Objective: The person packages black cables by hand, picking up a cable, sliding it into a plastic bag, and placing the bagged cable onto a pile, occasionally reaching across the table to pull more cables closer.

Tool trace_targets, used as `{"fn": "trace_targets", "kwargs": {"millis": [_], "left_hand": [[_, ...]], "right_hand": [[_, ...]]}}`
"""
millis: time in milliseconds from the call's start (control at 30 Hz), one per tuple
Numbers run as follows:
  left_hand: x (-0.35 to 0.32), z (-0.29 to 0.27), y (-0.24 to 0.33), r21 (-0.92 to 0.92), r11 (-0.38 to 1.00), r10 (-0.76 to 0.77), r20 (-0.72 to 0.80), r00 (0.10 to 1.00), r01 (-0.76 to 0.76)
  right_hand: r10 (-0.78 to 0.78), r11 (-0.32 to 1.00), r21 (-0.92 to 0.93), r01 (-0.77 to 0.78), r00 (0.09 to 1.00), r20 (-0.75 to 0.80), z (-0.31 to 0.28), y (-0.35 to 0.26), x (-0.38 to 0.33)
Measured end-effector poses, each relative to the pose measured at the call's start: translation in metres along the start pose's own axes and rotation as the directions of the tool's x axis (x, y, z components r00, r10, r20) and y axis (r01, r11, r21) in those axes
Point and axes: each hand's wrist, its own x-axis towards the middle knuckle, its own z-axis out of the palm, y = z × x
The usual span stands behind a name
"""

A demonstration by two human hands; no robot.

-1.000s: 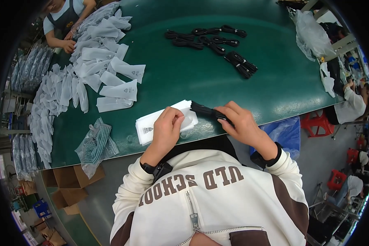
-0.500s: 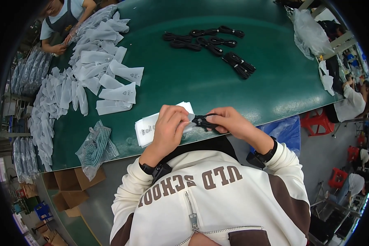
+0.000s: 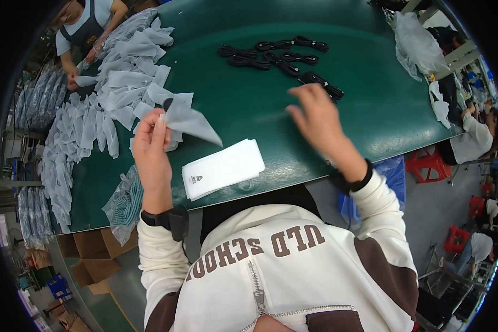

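Raised at the left, my left hand (image 3: 154, 135) pinches a frosted plastic bag (image 3: 192, 124) by one end, beside the bag pile. A dark bit shows at the bag's top edge; the rest of its contents is hidden. My right hand (image 3: 318, 113), slightly blurred, reaches over the table with fingers apart and holds nothing. Just beyond its fingertips lies a bundle of black cables (image 3: 331, 90), partly covered by the hand. Between my hands, near the table edge, lies a stack of flat white bags (image 3: 224, 169) with small dark print.
More coiled black cables (image 3: 285, 65) lie farther back on the green table (image 3: 232, 110). Filled frosted bags (image 3: 124, 80) pile up along the left, where a co-worker (image 3: 88, 27) handles one. A clear bag with striped teal contents (image 3: 127, 196) sits at the front left edge.
My hands have parted. The left carried a bag leftward to the pile; the black cable is no longer between my hands. My right hand moved up toward the cable bundle, emptied.
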Motion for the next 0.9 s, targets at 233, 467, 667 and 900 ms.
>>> {"fn": "trace_targets", "kwargs": {"millis": [233, 467, 667, 900], "left_hand": [[0.017, 0.0, 0.017, 0.132, 0.963, 0.243, -0.04, 0.969, -0.236], [0.021, 0.005, 0.023, -0.204, 0.971, -0.112, 0.064, 0.992, 0.123], [0.066, -0.08, 0.001, -0.135, 0.99, 0.002, -0.279, 0.96, -0.041], [-0.018, 0.007, -0.008, 0.688, 0.683, 0.281, 0.061, 0.958, -0.244]], "right_hand": [[0.17, 0.922, -0.376, -0.096, 0.971, 0.17, 0.0, 0.073, -0.008], [0.251, 0.938, -0.282, -0.199, 0.955, 0.16, -0.004, 0.069, -0.021], [0.117, 0.976, -0.196, -0.092, 0.986, 0.122, 0.004, 0.07, -0.03], [0.338, 0.868, 0.271, -0.417, 0.895, 0.292, 0.007, 0.03, -0.048]]}}
